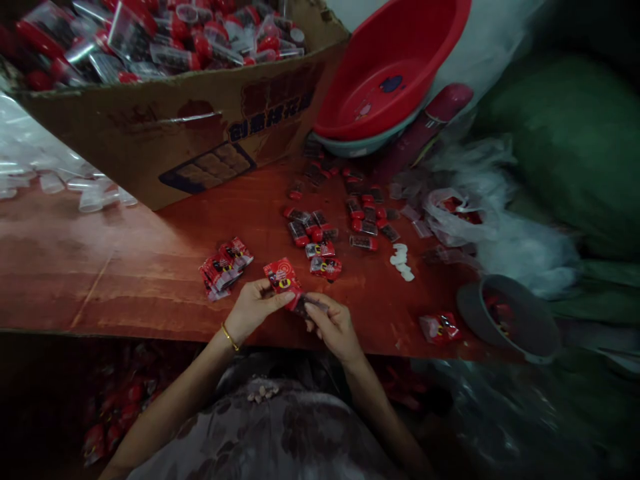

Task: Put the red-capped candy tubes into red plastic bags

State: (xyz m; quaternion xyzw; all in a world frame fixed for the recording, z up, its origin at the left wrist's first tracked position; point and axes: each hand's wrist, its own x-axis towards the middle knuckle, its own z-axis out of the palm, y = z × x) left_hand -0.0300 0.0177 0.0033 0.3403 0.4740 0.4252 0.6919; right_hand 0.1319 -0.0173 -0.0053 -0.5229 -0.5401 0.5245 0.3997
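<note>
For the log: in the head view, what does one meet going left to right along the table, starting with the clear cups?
Clear cups, pile of red packets, held red packet, right hand, small white pieces, lone red packet, gray bowl.

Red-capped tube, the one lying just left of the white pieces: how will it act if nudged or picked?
Tube lies on its side and looks round-walled, so a sideways push would probably roll it. Clear wall looks like smooth plastic: likely stiff, maybe slippery. Dark contents show through, so expect it somewhat heavier than an empty one.
</note>
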